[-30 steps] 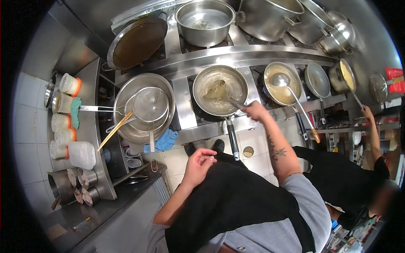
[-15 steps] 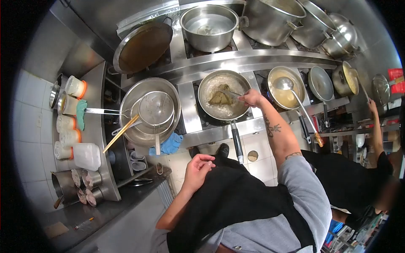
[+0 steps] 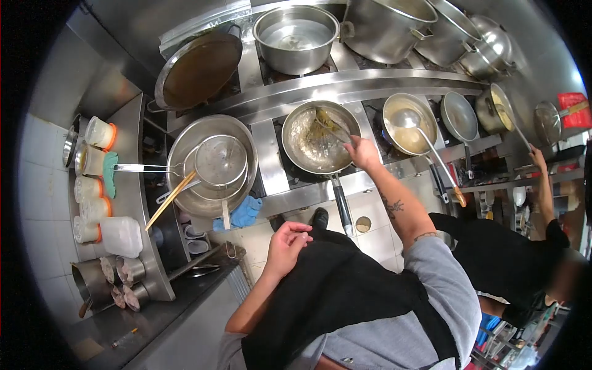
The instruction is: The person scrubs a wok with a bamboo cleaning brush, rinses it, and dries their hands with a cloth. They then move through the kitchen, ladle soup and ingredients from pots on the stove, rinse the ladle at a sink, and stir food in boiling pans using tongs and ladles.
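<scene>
My right hand (image 3: 362, 153) is closed round a metal utensil (image 3: 336, 131) that reaches into a frying pan (image 3: 316, 161) on the stove. A greenish-brown clump of food (image 3: 322, 118) lies at the utensil's tip, near the pan's far side, in shiny bubbling liquid. The pan's black handle (image 3: 341, 206) points toward my body, with no hand on it. My left hand (image 3: 288, 246) hovers in front of my black apron, fingers curled with the thumb near them, and nothing shows in it.
Left of the pan, a large bowl (image 3: 179, 148) holds strainers, with chopsticks (image 3: 169, 200) across its rim. A ladle (image 3: 407, 118) rests in a pan (image 3: 394, 139) at the right. A co-worker's hand (image 3: 538, 157) holds a utensil over a pot (image 3: 487, 114).
The clump of food has moved from the middle of the pan to its far side, with the utensil tip. My left hand stays in front of the apron.
</scene>
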`<act>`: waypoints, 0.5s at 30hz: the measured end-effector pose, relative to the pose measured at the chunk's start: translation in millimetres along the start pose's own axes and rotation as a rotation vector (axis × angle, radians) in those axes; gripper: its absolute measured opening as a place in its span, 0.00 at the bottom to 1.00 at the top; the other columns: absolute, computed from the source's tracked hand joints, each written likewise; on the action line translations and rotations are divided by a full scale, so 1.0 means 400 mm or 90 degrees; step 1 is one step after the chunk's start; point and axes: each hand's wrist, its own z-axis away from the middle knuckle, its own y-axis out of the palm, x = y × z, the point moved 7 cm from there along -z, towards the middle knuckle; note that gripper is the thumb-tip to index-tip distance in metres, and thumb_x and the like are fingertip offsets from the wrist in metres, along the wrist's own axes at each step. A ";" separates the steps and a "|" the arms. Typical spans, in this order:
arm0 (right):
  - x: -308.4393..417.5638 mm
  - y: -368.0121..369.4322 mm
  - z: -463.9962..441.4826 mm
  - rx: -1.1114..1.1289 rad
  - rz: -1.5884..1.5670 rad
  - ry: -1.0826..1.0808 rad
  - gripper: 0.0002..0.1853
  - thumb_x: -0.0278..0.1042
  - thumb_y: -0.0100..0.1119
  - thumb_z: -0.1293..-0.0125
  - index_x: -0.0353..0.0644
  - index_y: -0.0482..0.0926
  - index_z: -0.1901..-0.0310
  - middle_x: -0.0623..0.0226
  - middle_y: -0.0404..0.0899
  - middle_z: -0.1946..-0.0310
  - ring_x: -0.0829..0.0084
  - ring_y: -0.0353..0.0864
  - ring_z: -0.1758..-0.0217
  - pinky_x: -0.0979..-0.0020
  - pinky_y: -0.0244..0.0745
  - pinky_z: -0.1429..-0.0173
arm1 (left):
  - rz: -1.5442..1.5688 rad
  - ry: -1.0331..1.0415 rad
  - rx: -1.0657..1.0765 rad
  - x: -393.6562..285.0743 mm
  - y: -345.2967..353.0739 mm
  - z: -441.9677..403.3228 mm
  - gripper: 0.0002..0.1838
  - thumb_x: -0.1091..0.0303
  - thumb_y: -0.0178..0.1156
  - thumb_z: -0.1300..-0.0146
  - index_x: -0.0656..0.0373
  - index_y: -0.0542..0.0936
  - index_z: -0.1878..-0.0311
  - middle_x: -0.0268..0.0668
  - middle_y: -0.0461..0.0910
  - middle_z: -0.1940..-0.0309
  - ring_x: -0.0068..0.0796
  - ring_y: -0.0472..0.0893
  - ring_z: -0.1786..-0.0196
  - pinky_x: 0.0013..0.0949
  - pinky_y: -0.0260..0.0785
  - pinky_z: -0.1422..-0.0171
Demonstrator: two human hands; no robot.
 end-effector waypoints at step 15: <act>0.017 -0.142 0.225 0.150 0.141 0.053 0.20 0.52 0.62 0.35 0.47 0.81 0.48 0.50 0.85 0.65 0.49 0.85 0.57 0.51 0.79 0.53 | -0.002 -0.006 -0.002 -0.007 -0.008 -0.001 0.10 0.74 0.57 0.30 0.63 0.75 0.48 0.40 0.81 0.49 0.25 0.83 0.53 0.28 0.74 0.49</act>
